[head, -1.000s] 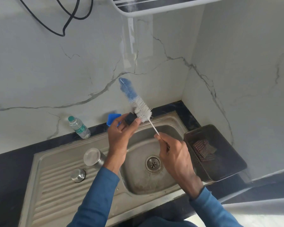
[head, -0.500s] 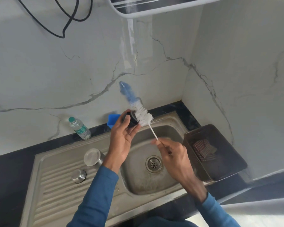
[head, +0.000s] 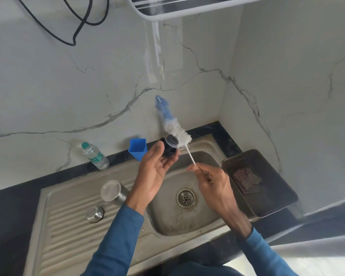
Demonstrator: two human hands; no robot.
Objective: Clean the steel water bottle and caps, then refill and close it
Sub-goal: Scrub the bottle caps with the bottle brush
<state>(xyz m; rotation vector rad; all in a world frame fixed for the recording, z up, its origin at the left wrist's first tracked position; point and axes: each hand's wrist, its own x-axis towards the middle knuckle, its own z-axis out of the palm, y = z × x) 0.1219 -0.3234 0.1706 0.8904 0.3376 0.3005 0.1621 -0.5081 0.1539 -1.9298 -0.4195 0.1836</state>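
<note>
The cap-scrubbing step is in hand — over the sink (head: 48, 226) the left hand (head: 154, 172) grips the black inner cap (head: 168, 147), the right hand (head: 211, 181) pinches the bottle brush (head: 176, 130) against it — next, turn the cap to reach unscrubbed grooves.

The black cap (head: 168, 150) has been turned in the left hand (head: 152, 172), so that its grey round face is now shown against the white bristles of the bottle brush (head: 175, 130). The palm has been rolled toward the camera, and the cap is held further out along the fingers (head: 168, 161).
</note>
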